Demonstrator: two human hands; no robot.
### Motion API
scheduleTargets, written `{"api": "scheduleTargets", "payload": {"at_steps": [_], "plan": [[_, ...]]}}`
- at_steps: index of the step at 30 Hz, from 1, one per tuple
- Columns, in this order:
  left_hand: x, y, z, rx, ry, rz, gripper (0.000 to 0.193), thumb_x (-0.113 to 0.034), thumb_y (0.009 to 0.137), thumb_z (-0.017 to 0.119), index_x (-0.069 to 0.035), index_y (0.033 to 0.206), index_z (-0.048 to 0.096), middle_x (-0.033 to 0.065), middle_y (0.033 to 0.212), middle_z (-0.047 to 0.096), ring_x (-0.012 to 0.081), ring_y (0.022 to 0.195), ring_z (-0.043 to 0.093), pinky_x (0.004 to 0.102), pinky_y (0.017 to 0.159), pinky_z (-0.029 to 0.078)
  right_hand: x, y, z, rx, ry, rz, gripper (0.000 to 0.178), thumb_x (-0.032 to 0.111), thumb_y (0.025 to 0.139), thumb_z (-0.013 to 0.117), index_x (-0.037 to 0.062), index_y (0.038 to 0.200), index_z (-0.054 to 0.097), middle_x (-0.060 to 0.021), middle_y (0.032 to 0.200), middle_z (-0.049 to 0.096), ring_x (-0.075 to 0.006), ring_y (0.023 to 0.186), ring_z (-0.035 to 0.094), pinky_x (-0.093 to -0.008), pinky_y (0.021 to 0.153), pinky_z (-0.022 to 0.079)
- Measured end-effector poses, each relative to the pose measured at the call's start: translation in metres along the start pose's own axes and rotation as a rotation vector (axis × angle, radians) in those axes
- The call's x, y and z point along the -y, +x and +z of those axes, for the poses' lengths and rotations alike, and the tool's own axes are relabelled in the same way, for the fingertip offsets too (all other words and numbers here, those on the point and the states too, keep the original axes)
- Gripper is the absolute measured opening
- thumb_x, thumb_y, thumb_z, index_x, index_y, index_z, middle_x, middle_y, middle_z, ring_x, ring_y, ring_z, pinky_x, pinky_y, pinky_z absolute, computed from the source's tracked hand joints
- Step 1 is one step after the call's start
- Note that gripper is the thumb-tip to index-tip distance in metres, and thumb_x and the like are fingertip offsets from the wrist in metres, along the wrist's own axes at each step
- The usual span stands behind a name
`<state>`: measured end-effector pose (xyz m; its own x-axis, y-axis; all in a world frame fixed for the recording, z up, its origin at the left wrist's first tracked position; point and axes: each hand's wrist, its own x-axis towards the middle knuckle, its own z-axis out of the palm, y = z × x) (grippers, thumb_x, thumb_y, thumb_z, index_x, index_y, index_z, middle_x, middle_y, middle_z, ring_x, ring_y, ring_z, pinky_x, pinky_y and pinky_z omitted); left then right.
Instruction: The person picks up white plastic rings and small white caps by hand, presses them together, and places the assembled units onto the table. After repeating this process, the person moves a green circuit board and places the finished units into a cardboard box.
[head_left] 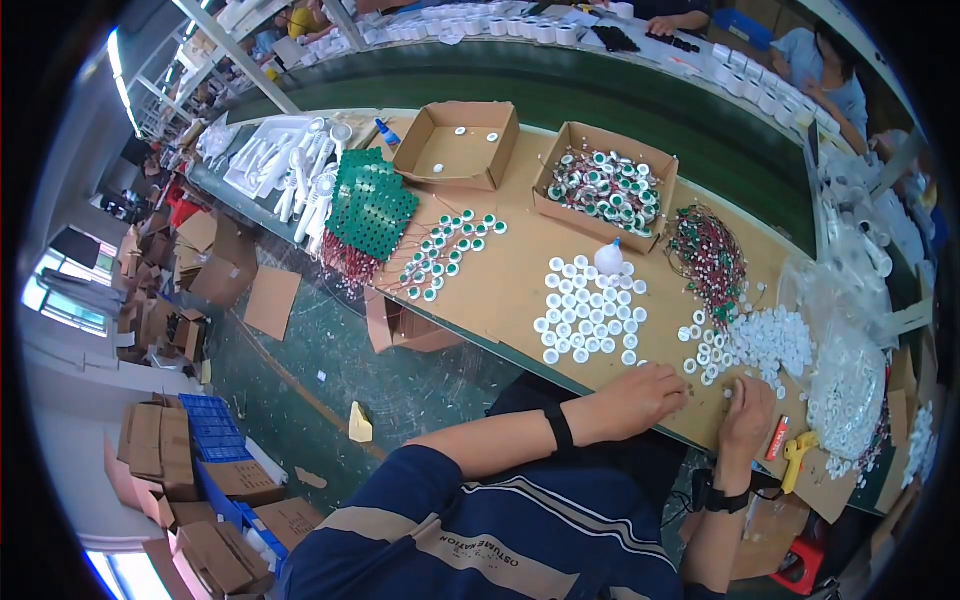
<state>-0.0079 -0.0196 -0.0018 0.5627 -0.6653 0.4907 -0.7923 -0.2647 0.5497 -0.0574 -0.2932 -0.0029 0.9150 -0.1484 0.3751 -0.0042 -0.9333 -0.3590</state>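
Note:
My left hand (pixel 652 396), with a black band at the wrist, rests at the table's near edge. Its fingers are bent together, and whatever they hold is hidden. To its right my right hand (pixel 746 412) is curled beside loose white rings (pixel 708 355); anything between its fingers is too small to make out. Beyond the left hand, small round white caps (pixel 590 312) lie spread in rough rows. A heap of white plastic parts (pixel 770 340) sits past the right hand. Near the caps stands a small white squeeze bottle (pixel 608 259) with a blue tip.
An orange-red tube (pixel 777 438) and a yellow glue gun (pixel 797 460) lie right of my right hand. Farther back are a bundle of red wires (pixel 707 262), a box of wired discs (pixel 606 190), another carton (pixel 455 145), green perforated sheets (pixel 370 205) and a bulging plastic bag (pixel 845 385).

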Motion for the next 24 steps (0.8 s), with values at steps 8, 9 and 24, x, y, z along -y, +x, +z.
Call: {"api": "scheduleTargets", "payload": {"at_steps": [8,9,24], "plan": [[0.015,-0.004,-0.009,-0.003,-0.063,-0.011,0.025,-0.008,0.093,0.079,-0.004,0.118,0.080,0.0138,0.121,0.078,0.0390,0.115,0.074,0.0515,0.101,0.060,0.055,-0.016,-0.007,0.212,0.316,-0.026,0.012,0.013,0.103,0.085,0.0037,0.111,0.087,-0.0185,0.103,0.080,-0.0436,0.099,0.076,-0.0517,0.089,0.061],[0.014,-0.004,-0.014,0.013,-0.049,-0.039,0.024,-0.009,0.093,0.078,-0.004,0.117,0.079,0.0135,0.122,0.077,0.0385,0.115,0.073,0.0515,0.101,0.060,0.062,-0.015,-0.007,0.205,0.317,-0.001,0.013,0.013,0.103,0.085,0.0037,0.112,0.087,-0.0184,0.102,0.079,-0.0429,0.099,0.076,-0.0514,0.088,0.061],[0.002,-0.001,-0.007,0.009,0.000,-0.067,0.038,-0.006,0.093,0.087,-0.006,0.130,0.080,0.0098,0.122,0.078,0.0344,0.117,0.072,0.0487,0.105,0.060,0.053,-0.023,-0.027,0.261,0.380,0.053,0.020,0.005,0.102,0.083,0.0004,0.122,0.085,-0.0150,0.104,0.078,-0.0342,0.089,0.077,-0.0431,0.082,0.061]]}}
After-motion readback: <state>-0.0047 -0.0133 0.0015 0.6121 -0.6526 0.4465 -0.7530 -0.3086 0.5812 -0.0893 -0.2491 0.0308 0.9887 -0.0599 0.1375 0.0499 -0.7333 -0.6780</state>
